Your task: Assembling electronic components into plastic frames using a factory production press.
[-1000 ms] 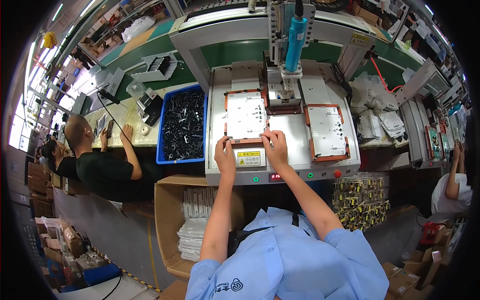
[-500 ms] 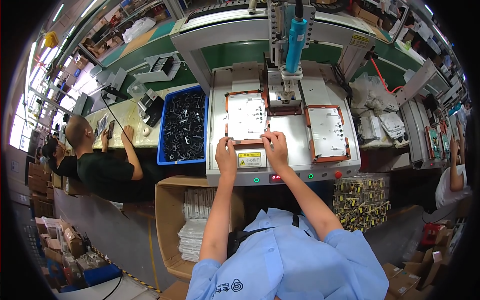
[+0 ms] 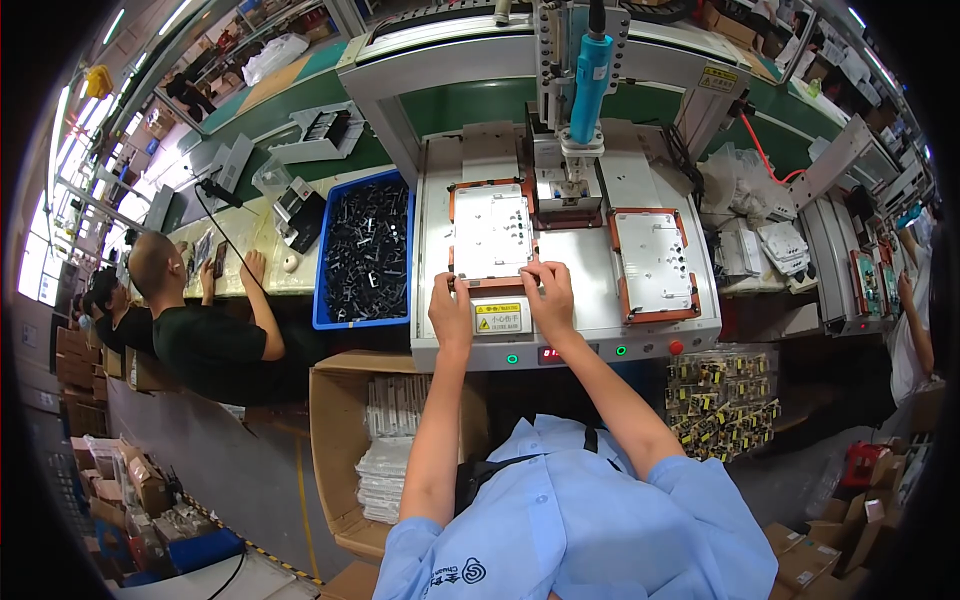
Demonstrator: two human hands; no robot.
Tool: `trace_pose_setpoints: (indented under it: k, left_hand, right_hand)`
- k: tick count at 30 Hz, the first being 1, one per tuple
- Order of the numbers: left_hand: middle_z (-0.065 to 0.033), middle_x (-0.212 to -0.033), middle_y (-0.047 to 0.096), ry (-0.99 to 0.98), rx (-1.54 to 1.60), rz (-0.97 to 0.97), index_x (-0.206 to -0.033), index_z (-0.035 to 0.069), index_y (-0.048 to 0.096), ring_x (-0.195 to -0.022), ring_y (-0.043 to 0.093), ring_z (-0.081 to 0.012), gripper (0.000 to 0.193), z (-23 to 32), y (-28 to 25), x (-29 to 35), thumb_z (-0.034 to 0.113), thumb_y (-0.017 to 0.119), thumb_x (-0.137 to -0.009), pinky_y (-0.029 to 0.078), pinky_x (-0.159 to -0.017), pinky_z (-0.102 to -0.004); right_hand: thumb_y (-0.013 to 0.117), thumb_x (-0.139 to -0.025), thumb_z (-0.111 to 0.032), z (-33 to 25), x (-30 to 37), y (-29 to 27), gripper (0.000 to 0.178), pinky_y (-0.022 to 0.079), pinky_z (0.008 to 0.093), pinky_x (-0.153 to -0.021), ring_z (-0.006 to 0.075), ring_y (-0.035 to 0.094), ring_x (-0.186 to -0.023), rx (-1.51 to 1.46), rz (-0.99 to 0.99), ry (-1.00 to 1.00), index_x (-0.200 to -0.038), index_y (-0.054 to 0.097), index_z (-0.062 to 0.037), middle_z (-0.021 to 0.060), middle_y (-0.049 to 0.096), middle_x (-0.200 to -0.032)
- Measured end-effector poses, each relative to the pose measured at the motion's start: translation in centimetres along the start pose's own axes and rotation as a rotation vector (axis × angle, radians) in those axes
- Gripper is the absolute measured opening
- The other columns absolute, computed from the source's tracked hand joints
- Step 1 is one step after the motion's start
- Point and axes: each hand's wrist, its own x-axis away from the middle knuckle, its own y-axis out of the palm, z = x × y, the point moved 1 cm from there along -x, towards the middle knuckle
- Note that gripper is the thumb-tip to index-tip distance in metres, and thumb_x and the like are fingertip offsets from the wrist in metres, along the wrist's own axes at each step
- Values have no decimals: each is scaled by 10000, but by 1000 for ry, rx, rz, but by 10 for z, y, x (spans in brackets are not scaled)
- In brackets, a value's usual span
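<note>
A flat white panel [image 3: 490, 235] with small holes and dark spots lies in an orange-brown fixture frame [image 3: 529, 190] on the machine bed. My left hand [image 3: 451, 315] pinches at the panel's near left corner. At the near right corner, my right hand [image 3: 551, 305] has thumb and fingers closed on the edge in the same way. My fingers partly hide both corners. A second white panel [image 3: 650, 262] sits in a similar frame to the right, untouched by either hand. Between the frames stands a vertical tool head with a blue cylindrical screwdriver [image 3: 592, 85].
A blue bin [image 3: 320, 300] of small dark parts stands left of the machine. Below it, a cardboard box [image 3: 335, 450] holds stacked white panels. A red button [image 3: 676, 347] is on the machine front. Co-workers sit left, one in a dark shirt [image 3: 210, 335], and right.
My hands stay at the panel's near corners with hardly any shift. At the far right, the co-worker's arm has moved.
</note>
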Motion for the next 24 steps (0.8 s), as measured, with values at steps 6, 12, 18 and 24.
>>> trace_pose_setpoints:
  k: [6, 12, 18, 24]
  left_hand:
    - [-194, -862, 622, -14, 6, -11, -987, -15, 534, -792, 617, -310, 149, -1, 1, 0, 112, 550, -911, 475, -710, -377]
    - [-190, -860, 624, -21, 20, -3, -980, -18, 537, -790, 617, -301, 148, 0, 1, 0, 113, 551, -913, 474, -718, -374]
    - [-183, -856, 622, -8, 21, 4, -975, -14, 534, -792, 617, -297, 142, -2, 2, 1, 112, 553, -913, 473, -722, -372]
    - [-186, -874, 625, -18, -20, -14, -989, -14, 537, -807, 617, -299, 144, -3, 3, 0, 110, 544, -916, 475, -721, -378]
  right_hand:
    - [652, -828, -74, 1, 0, 1, 107, 460, 310, -708, 211, 548, -802, 19, 17, -34, -930, 631, -49, 86, 529, -906]
    - [644, -827, -110, 1, 0, 0, 144, 469, 348, -726, 247, 549, -856, 15, -26, 31, -960, 610, -68, 86, 529, -917]
    - [638, -823, -101, 0, 0, 1, 129, 467, 353, -725, 248, 543, -846, 24, -19, 12, -942, 604, -68, 85, 525, -913]
    - [637, -824, -80, 3, -1, 7, 157, 475, 334, -700, 226, 556, -793, 101, 25, -61, -978, 609, -68, 97, 518, -918]
